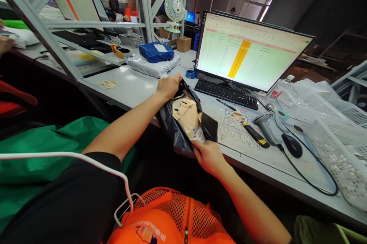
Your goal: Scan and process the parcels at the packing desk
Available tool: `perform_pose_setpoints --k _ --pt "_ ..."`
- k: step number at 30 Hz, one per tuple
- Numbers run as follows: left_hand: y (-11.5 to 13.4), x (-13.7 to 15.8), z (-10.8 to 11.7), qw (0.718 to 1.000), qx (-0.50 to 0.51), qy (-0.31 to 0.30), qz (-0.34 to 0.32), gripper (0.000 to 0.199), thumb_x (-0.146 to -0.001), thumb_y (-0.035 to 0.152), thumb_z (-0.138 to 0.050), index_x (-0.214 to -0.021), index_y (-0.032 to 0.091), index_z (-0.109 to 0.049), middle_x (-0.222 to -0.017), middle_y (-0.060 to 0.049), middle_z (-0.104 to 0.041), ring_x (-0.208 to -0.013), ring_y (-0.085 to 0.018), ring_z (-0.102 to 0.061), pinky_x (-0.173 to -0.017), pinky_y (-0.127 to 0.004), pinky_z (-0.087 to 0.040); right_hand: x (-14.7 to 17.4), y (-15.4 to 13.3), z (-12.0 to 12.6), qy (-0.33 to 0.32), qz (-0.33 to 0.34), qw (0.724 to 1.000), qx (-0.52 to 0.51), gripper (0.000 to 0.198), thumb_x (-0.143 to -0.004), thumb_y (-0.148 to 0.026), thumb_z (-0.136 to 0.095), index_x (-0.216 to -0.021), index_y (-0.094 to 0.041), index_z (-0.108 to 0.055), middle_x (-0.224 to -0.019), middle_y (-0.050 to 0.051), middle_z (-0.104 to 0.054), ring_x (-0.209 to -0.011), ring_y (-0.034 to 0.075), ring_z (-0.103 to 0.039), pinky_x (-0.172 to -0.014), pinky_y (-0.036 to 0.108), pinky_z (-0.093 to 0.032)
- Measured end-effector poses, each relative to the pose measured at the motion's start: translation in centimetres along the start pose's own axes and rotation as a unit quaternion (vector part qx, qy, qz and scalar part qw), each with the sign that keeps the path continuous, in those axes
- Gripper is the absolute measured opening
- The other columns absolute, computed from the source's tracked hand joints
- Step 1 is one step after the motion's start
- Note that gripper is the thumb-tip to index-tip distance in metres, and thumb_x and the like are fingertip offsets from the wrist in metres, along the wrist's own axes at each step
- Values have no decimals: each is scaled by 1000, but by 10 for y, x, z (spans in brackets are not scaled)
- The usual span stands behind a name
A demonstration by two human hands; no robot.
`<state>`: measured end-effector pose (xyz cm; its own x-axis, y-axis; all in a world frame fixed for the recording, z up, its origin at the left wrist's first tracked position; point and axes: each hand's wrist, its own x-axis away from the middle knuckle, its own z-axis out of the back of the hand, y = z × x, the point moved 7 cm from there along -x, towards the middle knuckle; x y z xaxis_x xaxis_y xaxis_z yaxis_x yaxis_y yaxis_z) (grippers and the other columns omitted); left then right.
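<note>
My left arm (pixel 114 131) stretches forward, slanting inward, and my left hand (pixel 169 86) grips with curled fingers (pixel 176 78), its back upward. My right forearm (pixel 252 200) angles in from the lower right; my right hand (pixel 209 156) sits nearer me, fingers pinched, apart from the left.

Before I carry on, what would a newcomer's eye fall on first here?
Most likely the black plastic bag at mid-view, held open between the left hand and right hand, with a beige package inside. Next, the lit monitor behind the keyboard, its spreadsheet crossed by an orange column. The bright orange mesh vest also stands out at the bottom.
</note>
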<state>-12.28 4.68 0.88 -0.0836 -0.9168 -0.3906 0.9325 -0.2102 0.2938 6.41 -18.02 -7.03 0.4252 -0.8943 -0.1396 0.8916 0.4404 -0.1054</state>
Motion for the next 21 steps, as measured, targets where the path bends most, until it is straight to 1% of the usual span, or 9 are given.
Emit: perform_pose_setpoints --k 3,5,7,10,12,14,17,19,21 --pt "-28 -13 -22 999 0 -30 31 39 -112 42 -41 -130 17 -66 -112 -21 -74 -111 -38 -70 -96 -46 -50 33 20 3 51 0 998 -25 35 -106 -29 -50 -121 -25 -81 -75 7 -76 -68 22 -69 -67 30 -44" --pt "-27 -10 -40 998 12 -58 25 35 -110 41 -47 -122 16 -69 -108 -21 -75 -106 -38 -70 -93 -45 -51 44 32 4 69 -7 996 -55 36 -106 -29 -49 -120 -24 -82 -76 8 -76 -70 23 -68 -68 32 -45" --pt "-17 -2 -45 998 25 -57 8 33 -108 39 -51 -122 15 -69 -116 -21 -73 -111 -37 -69 -96 -45 -51 52 41 5 77 -8 992 -99 36 -107 -30 -49 -116 -24 -83 -79 8 -77 -72 24 -68 -70 34 -47" --pt "11 18 -21 994 57 40 -88 30 -105 33 -54 -125 14 -66 -132 -23 -67 -128 -38 -60 -111 -49 -44 61 52 12 88 -19 977 -192 33 -107 -34 -52 -110 -25 -83 -90 8 -79 -81 25 -72 -76 37 -52" --pt "31 36 -3 974 95 74 -191 27 -105 30 -52 -120 15 -68 -126 -20 -70 -127 -36 -61 -114 -48 -42 64 59 20 86 -34 965 -246 31 -107 -38 -55 -108 -26 -83 -96 7 -79 -88 25 -74 -80 37 -55" --pt "41 50 2 963 128 17 -237 25 -104 31 -53 -115 17 -71 -113 -15 -74 -113 -31 -68 -107 -42 -49 64 67 29 86 -58 958 -267 30 -106 -41 -58 -106 -25 -83 -97 7 -78 -90 25 -74 -81 37 -56" --pt "32 57 -13 971 114 -128 -169 25 -97 36 -61 -109 19 -75 -105 -11 -79 -100 -29 -73 -94 -35 -54 58 76 37 95 -98 961 -241 31 -103 -44 -59 -98 -24 -82 -94 8 -76 -87 25 -73 -80 37 -55" --pt "22 56 -24 967 81 -204 -133 30 -94 39 -62 -109 19 -78 -112 -12 -80 -104 -30 -74 -94 -34 -54 52 81 38 93 -122 966 -210 32 -103 -46 -58 -94 -25 -81 -93 8 -75 -85 25 -73 -78 37 -53" --pt "14 55 -31 951 74 -270 -129 37 -88 39 -64 -116 19 -78 -124 -14 -79 -112 -32 -74 -97 -34 -55 46 85 38 87 -142 969 -185 34 -102 -47 -56 -93 -25 -79 -92 8 -75 -85 26 -72 -77 37 -52"
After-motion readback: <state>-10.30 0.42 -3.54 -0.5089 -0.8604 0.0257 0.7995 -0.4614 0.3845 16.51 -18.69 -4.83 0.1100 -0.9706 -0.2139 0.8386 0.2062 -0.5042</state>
